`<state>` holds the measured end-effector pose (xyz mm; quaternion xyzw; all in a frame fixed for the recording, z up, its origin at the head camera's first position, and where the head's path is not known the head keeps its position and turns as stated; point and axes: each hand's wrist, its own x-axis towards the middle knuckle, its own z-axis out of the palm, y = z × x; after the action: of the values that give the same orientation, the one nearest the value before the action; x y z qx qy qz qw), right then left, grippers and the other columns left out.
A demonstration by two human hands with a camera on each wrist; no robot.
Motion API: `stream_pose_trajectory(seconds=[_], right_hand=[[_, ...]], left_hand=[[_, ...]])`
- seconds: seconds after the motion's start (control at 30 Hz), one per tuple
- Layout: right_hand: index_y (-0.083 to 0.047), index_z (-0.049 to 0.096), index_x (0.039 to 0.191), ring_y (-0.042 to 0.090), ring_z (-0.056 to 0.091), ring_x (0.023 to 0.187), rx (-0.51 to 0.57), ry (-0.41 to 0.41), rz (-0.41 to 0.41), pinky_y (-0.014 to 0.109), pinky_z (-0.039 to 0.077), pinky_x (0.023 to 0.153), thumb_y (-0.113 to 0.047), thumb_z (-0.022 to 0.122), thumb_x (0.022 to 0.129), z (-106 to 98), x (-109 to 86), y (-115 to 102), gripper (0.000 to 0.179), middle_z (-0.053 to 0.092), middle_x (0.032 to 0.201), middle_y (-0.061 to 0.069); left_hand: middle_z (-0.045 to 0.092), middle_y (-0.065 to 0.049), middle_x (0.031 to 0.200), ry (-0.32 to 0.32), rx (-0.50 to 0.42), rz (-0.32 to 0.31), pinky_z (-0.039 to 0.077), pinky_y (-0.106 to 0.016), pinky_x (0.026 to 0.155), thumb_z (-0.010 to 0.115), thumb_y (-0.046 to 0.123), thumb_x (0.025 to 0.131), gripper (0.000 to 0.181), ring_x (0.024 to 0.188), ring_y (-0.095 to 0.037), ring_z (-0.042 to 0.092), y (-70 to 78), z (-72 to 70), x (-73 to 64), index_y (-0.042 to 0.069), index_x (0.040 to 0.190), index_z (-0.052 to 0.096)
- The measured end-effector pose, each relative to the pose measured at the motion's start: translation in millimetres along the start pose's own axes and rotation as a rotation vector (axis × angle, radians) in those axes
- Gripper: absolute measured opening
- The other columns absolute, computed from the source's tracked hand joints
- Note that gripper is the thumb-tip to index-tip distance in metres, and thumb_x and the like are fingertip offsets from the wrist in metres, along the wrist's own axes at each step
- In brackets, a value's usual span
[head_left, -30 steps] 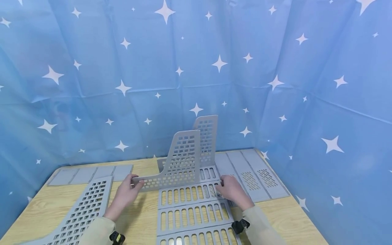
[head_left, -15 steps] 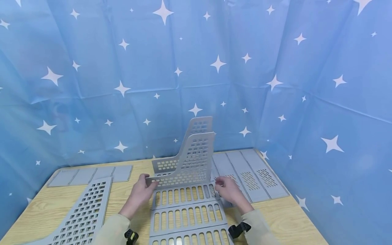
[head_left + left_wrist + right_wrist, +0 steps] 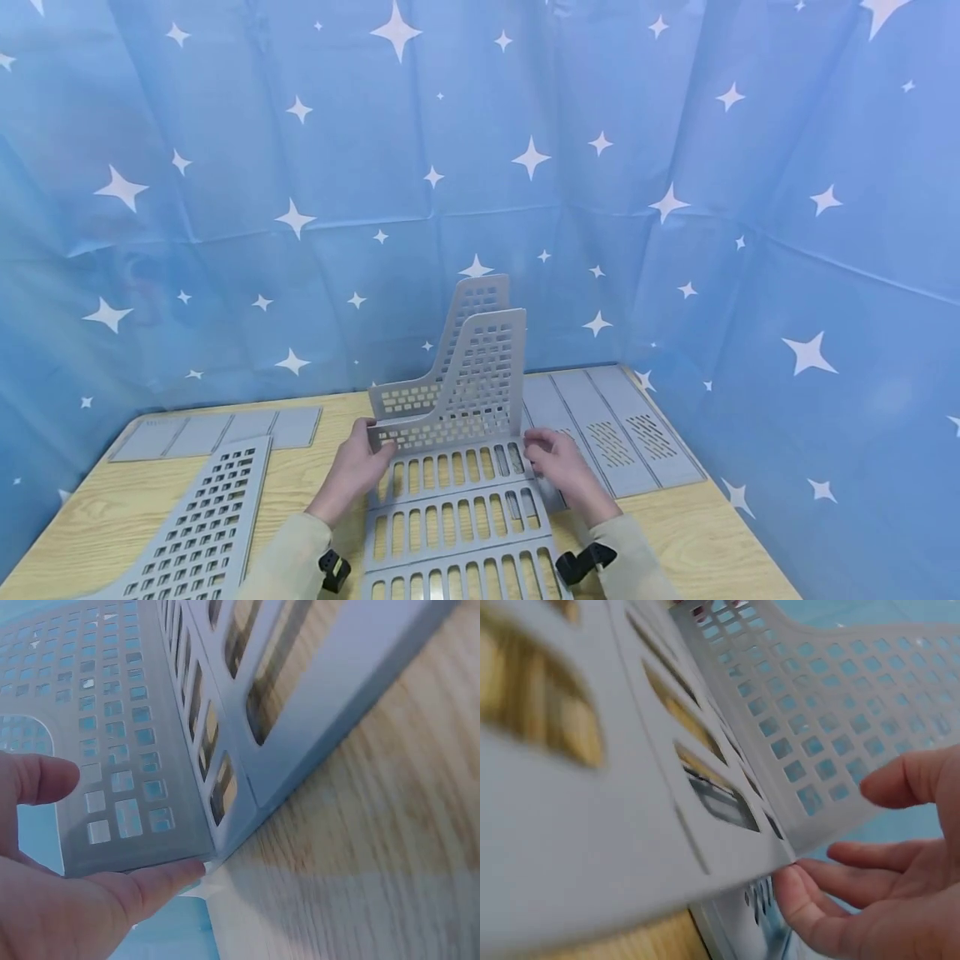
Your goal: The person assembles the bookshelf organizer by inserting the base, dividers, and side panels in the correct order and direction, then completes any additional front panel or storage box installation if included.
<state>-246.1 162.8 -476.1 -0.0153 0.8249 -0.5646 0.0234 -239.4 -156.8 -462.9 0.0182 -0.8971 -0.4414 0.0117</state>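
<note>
Two light-grey perforated side panels stand upright on a flat slotted panel. The near side panel (image 3: 487, 375) stands along a seam of the slotted panel (image 3: 459, 487), its low end to the left. The far side panel (image 3: 408, 398) rises behind it. My left hand (image 3: 354, 467) is at the near panel's low end; in the left wrist view a straight finger (image 3: 161, 885) lies along the end edge near the corner, with the thumb (image 3: 52, 778) spread. My right hand (image 3: 558, 462) touches the opposite corner with a fingertip (image 3: 791, 889), its thumb (image 3: 896, 780) spread away.
Another perforated side panel (image 3: 217, 492) lies flat at the left front. A narrow folding panel (image 3: 210, 433) is at the back left, a larger slotted-vent panel (image 3: 600, 417) at the back right. A blue star-printed curtain (image 3: 420, 192) hangs behind the wooden table (image 3: 675, 533).
The near side panel has moved right along the slotted panel, the left hand moving with it. The slotted panel and far side panel have shifted slightly left. The right hand has stayed near the right edge.
</note>
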Motion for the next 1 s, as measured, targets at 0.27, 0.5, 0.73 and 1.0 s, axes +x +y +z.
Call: stream_pose_trajectory(seconds=[0.27,0.5,0.73,1.0], right_hand=[[0.014,0.048,0.144,0.041,0.059,0.126,0.156,-0.044,0.026,0.054,0.050,0.104,-0.009,0.055,0.102,-1.5,8.6,2.8,0.049,0.056,0.141,0.032],[0.011,0.048,0.145,0.043,0.056,0.130,0.186,-0.055,0.021,0.054,0.048,0.108,-0.010,0.058,0.101,-2.7,9.5,4.3,0.049,0.053,0.144,0.031],[0.011,0.061,0.123,0.026,0.067,0.089,-0.181,-0.064,-0.079,0.036,0.059,0.071,-0.004,0.066,0.091,-16.2,-7.0,-0.4,0.036,0.066,0.107,0.017],[-0.002,0.062,0.094,0.015,0.050,0.067,-0.505,-0.161,-0.143,0.029,0.043,0.058,-0.007,0.072,0.080,-14.2,-17.3,-5.1,0.018,0.054,0.076,0.002]], left_hand=[[0.044,-0.036,0.149,-0.002,-0.035,0.004,0.040,-0.063,0.113,0.056,0.021,0.101,0.068,0.139,-0.053,0.044,-0.7,1.2,21.5,-0.006,0.156,0.026],[0.030,-0.037,0.159,-0.040,-0.048,0.013,0.030,-0.063,0.118,0.058,0.024,0.102,0.081,0.146,-0.053,0.033,-7.4,-8.5,30.2,-0.004,0.161,0.010],[0.027,-0.039,0.158,-0.078,0.152,0.087,0.032,-0.069,0.113,0.063,0.024,0.101,0.084,0.142,-0.057,0.034,-23.2,-71.7,2.5,-0.009,0.160,0.013],[0.023,-0.049,0.151,-0.248,0.359,0.021,0.037,-0.076,0.102,0.072,0.040,0.097,0.097,0.136,-0.068,0.027,-72.6,-157.0,-22.5,-0.019,0.153,0.018]])
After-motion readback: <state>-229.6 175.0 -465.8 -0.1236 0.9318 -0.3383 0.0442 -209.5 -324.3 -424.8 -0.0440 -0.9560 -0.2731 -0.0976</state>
